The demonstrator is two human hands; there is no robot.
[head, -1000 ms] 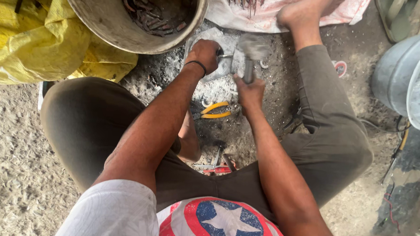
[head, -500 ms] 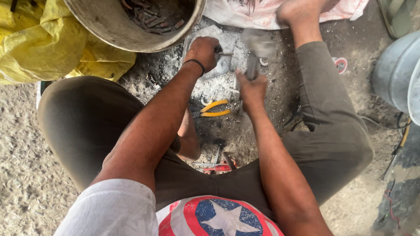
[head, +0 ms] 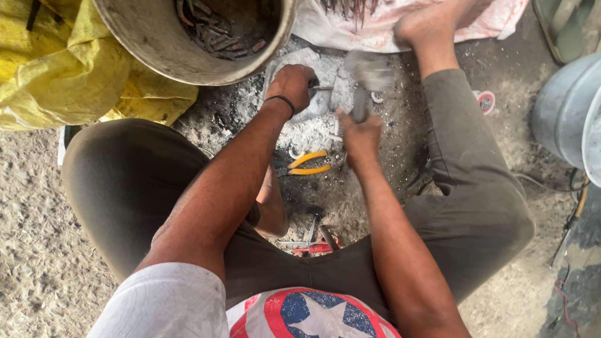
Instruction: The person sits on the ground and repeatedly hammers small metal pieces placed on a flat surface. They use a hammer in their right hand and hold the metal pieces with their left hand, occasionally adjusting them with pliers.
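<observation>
Squatting over ash-grey ground, the person works with both hands between their knees. The left hand (head: 291, 86), a dark band around its wrist, is clenched around a thin metal rod (head: 322, 88) and presses it down on a flat grey stone (head: 304, 62) that lies just below the rim of a large dirty bucket (head: 152, 34). The right hand (head: 360, 132) has its fingers wrapped tight around the handle of a hammer (head: 367, 81), whose head is raised above the stone and blurred, close to the rod's free end. Yellow-handled pliers (head: 304, 164) lie on the ground just beside the right wrist, touching neither hand. Nearer the body, a red-handled tool (head: 309, 246) rests between the legs. Dark scraps of metal sit in the bucket's bottom. A yellow sack (head: 57, 67) lies crumpled to the left, and a grey metal tub (head: 575, 112) stands at the right edge. A bare foot (head: 429, 20) rests on a pale pink cloth (head: 492, 19) at the top.
</observation>
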